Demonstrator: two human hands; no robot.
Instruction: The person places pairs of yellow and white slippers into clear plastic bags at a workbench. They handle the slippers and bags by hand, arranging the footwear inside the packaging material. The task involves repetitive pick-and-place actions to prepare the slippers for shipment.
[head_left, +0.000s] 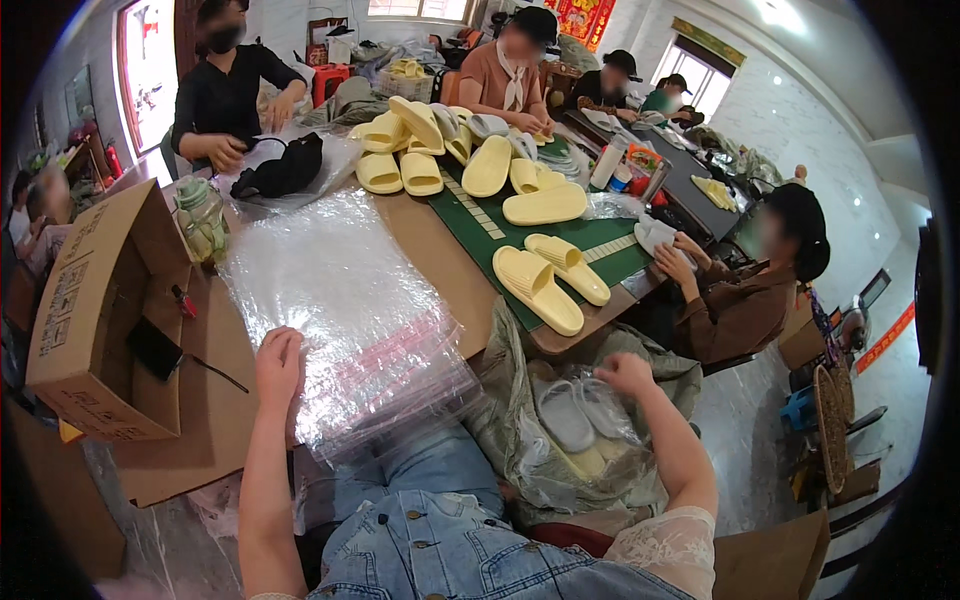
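A thick stack of clear plastic bags (345, 270) with pinkish seal strips lies on the table in front of me. My left hand (280, 362) is at the stack's left edge, its fingers bent together on the plastic. To the right, an open greenish woven sack (500, 400) holds grey slippers (568, 415) in clear plastic, with pale yellow ones beneath. Over that sack is my right hand (630, 373), closed, its curled fingertips beside the upper edge of the slippers' wrapping. What it grips, if anything, is hidden.
Yellow slippers (545, 204) are piled on the green mat (470, 215). An open cardboard box (100, 300) stands left, near a glass jar (200, 218) and a black phone-like object (155, 348). A co-worker at right handles a grey slipper (655, 235); others sit around the tables.
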